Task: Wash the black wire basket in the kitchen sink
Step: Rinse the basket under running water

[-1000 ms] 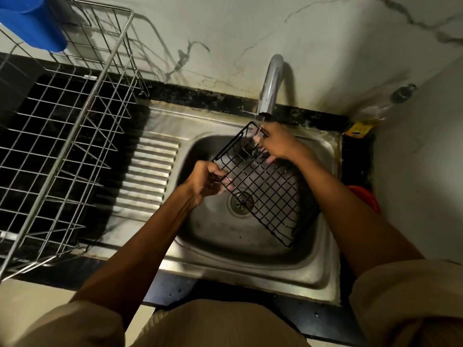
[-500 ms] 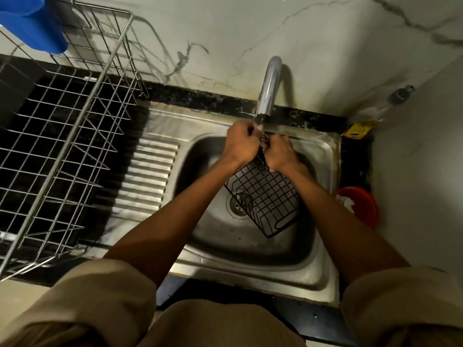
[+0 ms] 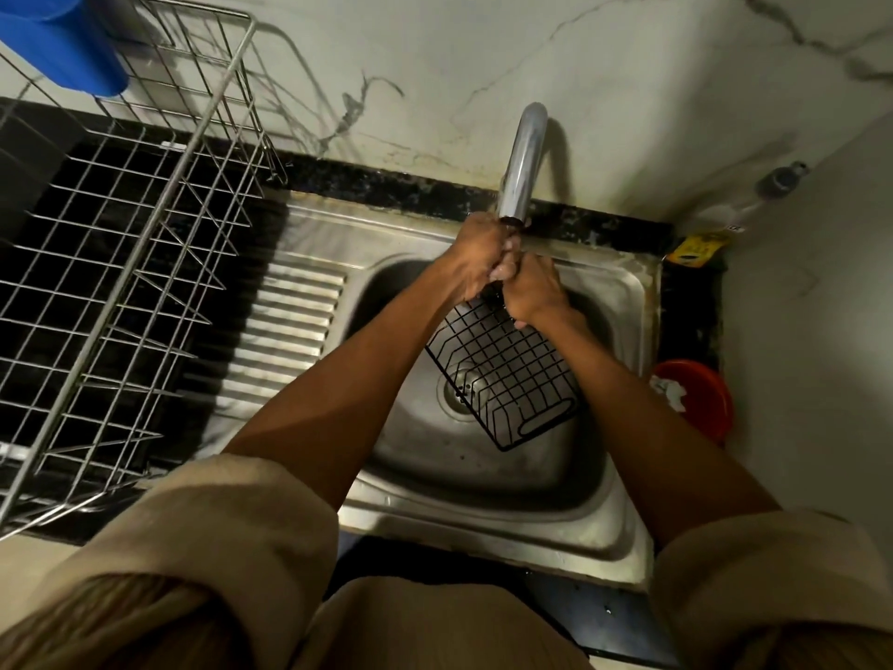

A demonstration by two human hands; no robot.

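Observation:
The black wire basket (image 3: 507, 374) hangs tilted over the steel sink (image 3: 483, 476), its far end up under the tap (image 3: 524, 162) and its near end above the drain. My left hand (image 3: 476, 261) and my right hand (image 3: 531, 287) sit side by side at the basket's upper end, fingers curled round its wires just below the spout. The top edge of the basket is hidden by both hands.
A large silver wire dish rack (image 3: 121, 263) stands on the dark counter left of the ribbed drainboard (image 3: 290, 340), with a blue plastic object (image 3: 63, 45) at its far corner. A red bowl (image 3: 700, 398) and a yellow packet (image 3: 696, 246) lie right of the sink.
A second ago my left hand held the basket's left side low in the sink; it has moved up beside my right hand, and the basket has swung upright and narrower under the tap.

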